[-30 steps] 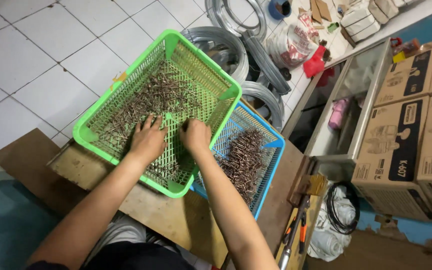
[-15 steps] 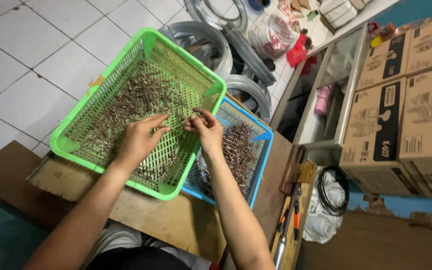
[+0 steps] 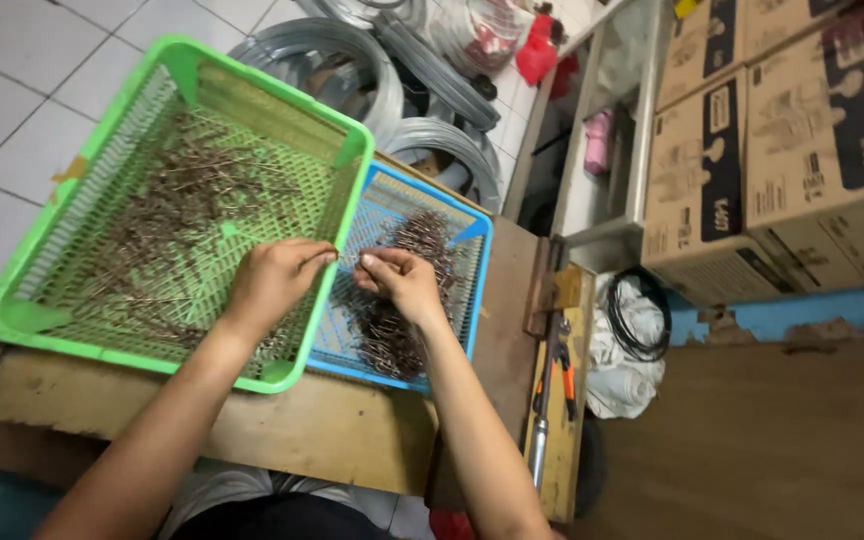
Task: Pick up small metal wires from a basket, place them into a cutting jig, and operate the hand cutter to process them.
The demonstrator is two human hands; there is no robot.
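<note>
A wooden desk carries two plastic baskets side by side along its far edge. The larger, a green basket, overhangs the desk's left corner, and a loose scatter of thin brown nails covers its mesh floor. Touching its right wall sits a smaller blue basket with a denser heap of nails in it.

Beyond the baskets, coils of grey wire lie on the white tiled floor, crowding the desk's far side. To the right, stacked cardboard boxes stand against a blue wall, with a white bag and black cable on the ground below them. A pair of cutters with orange-and-black handles lies along the desk's right edge.

The left hand hovers over the green basket's near right corner, fingers curled with thumb and forefinger pinched; what they hold is too small to tell. The right hand is above the blue basket, fingertips pinched towards the left hand, apparently on a nail, though that is unclear.
</note>
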